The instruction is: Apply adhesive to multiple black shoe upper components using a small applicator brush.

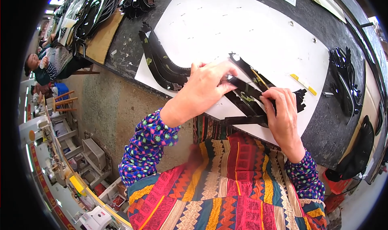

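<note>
My left hand (204,82) pinches the left end of a glossy black strip (247,89) between thumb and fingers. My right hand (281,108) is closed on the right part of that strip. A thin yellow stick (259,78) slants to my right fingertips; whether they grip it, I cannot tell. More black strips (241,104) lie under and around both hands, some with pale greenish patches. To the left, curved black strips (159,70) with jagged ends bend toward my left hand, which covers part of them. All this lies over a white board (226,31).
A yellow flat tool (303,84) lies on the board's right side. Bundles of black strips lie on the dark table at right (345,80) and far left (95,17). Another person (50,64) sits beyond the table's left end. Sewing machines (95,220) stand lower left.
</note>
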Tool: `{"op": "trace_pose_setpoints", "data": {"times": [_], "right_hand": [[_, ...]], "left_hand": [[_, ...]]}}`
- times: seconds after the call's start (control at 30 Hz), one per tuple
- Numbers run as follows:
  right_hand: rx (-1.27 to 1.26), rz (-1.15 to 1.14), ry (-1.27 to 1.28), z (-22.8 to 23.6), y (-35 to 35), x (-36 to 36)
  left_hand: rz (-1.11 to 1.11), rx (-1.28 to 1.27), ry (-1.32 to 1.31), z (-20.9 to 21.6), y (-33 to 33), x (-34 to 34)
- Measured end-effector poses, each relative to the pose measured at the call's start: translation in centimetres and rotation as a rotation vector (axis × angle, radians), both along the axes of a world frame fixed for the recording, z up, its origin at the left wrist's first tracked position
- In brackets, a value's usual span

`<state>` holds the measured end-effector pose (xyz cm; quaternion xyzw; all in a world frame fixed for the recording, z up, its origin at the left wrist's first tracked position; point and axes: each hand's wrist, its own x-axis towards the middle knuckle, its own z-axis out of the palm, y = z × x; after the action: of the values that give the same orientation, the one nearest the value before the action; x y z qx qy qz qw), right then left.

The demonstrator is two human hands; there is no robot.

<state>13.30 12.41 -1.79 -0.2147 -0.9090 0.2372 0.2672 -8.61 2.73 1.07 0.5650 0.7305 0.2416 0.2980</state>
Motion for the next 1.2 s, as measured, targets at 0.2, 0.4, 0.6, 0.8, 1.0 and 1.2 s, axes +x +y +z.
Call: {"op": "trace_pose_setpoints", "data": {"times": [0.2,0.4,0.6,0.8,1.0,1.2], "right_hand": [[-0.062,-0.055,0.015,0.2,0.6,0.2],[-0.008,-0.092,-0.023,0.9,1.1,-0.8],[-0.211,-0.129,-0.097,1.2,1.4,-0.9],[-0.373,-0.209,-0.12,1.4,1.9,-0.5],[-0.239,-0.273,-0.081,1.6,3.9,-0.2],[-0.264,-0.324,-0.033,1.3,4.1,-0.3]], "left_hand": [[0.075,0.076,0.026,-1.1,-0.4,0.6],[0.11,0.225,0.167,-1.0,0.1,0.8],[0.104,0.216,-0.01,-1.4,2.1,0.5],[0.1,0.289,-0.05,-1.7,3.6,0.8],[0.075,0.385,0.095,-2.2,5.2,1.0],[0.117,0.331,-0.007,-1.6,5.5,1.0]]}}
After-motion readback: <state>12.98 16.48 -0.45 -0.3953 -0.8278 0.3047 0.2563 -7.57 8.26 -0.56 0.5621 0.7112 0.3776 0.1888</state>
